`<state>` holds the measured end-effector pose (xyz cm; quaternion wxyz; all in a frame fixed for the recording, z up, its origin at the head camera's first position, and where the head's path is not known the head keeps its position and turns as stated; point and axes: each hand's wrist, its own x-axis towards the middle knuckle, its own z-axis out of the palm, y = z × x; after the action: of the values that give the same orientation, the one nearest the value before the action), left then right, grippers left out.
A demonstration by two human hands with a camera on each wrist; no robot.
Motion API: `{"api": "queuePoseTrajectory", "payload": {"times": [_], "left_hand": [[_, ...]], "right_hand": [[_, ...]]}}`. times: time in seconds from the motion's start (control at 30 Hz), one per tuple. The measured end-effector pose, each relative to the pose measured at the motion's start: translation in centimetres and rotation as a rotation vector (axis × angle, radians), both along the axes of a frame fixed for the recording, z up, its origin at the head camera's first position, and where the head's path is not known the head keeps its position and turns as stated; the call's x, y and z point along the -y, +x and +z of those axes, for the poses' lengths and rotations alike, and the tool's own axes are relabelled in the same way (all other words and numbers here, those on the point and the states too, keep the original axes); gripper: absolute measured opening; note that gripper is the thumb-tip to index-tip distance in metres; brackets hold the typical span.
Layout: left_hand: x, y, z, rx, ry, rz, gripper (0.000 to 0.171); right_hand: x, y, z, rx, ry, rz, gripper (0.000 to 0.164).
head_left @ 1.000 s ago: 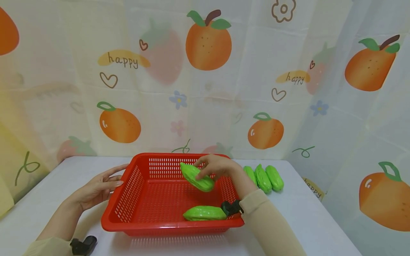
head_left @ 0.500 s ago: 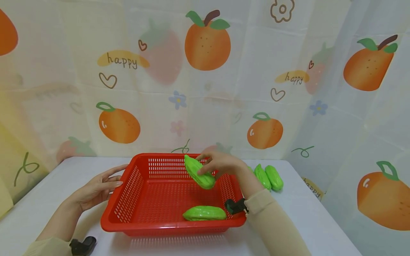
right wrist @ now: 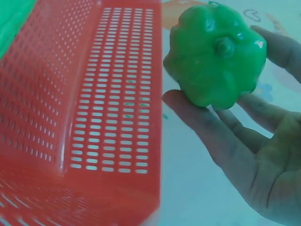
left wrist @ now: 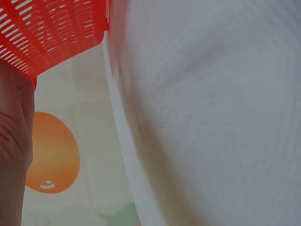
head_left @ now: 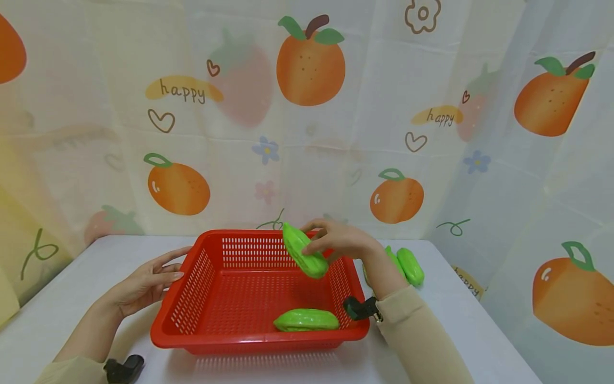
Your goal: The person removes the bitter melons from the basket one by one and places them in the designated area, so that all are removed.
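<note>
In the head view, my left hand rests its fairly straight fingers against the left side of a red slotted plastic basket. My right hand pinches a glossy green bitter melon between thumb and fingers, over the basket's right part. It hangs tilted, pointed tip up to the left. The right wrist view shows the same bitter melon end-on, its ridged end facing the camera, above the level of the basket wall. Another bitter melon lies in the basket's front right corner.
More bitter melons lie on the white table right of the basket, partly hidden behind my right forearm. A fruit-printed curtain hangs along the table's back edge.
My right hand has moved up and to the right with the bitter melon, which now stands steeper. The left hand, the basket and the bitter melon in it have stayed put.
</note>
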<state>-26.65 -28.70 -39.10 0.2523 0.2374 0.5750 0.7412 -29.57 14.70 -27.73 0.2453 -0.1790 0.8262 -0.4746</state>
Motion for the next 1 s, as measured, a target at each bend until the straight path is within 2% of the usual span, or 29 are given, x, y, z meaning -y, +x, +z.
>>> {"api": "queuePoseTrajectory", "payload": {"times": [0.2,0.43,0.67,1.0], "left_hand": [[0.0,0.0,0.0,0.001,-0.001,0.002,0.052],[0.0,0.2,0.1,0.012,-0.024,0.033,0.050],[0.0,0.2,0.1,0.013,-0.024,0.034,0.050],[0.0,0.1,0.2,0.018,-0.024,0.031,0.050]], "right_hand": [[-0.9,0.4,0.5,-0.043,0.001,-0.001,0.050],[-2.3,0.8,0.7,-0.040,-0.039,0.010,0.049],[-3.9,1.4,0.9,-0.067,0.017,-0.043,0.052],[-6.0,2.0,0.0,-0.058,0.007,-0.098,0.048]]}}
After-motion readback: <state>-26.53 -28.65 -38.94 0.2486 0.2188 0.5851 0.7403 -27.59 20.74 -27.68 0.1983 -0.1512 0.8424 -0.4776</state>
